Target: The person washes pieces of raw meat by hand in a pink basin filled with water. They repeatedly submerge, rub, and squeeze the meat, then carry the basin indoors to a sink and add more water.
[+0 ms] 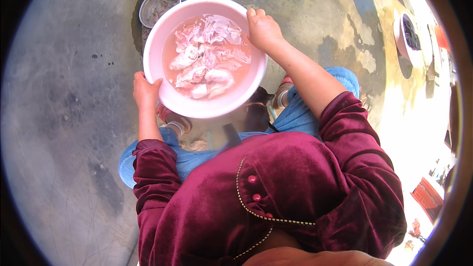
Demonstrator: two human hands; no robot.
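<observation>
A wide pink plastic basin [155, 55] is held out over the ground before me, between both hands. My left hand [147, 90] grips its near left rim, thumb on the inner side. On the far right rim, the fingers of my right hand [264, 29] are curled over the edge. Pale pieces of raw meat or fish [218, 77] lie in cloudy pinkish water [242, 75] inside; which kind they are, I cannot tell.
Just beyond the basin is a round metal bowl [147, 3], partly hidden by it. A dark-furred animal [257, 112] is between my feet, close below the basin. Wet patches mark the concrete floor [74, 81]. A pale tub [402, 40] with dark contents stands far right.
</observation>
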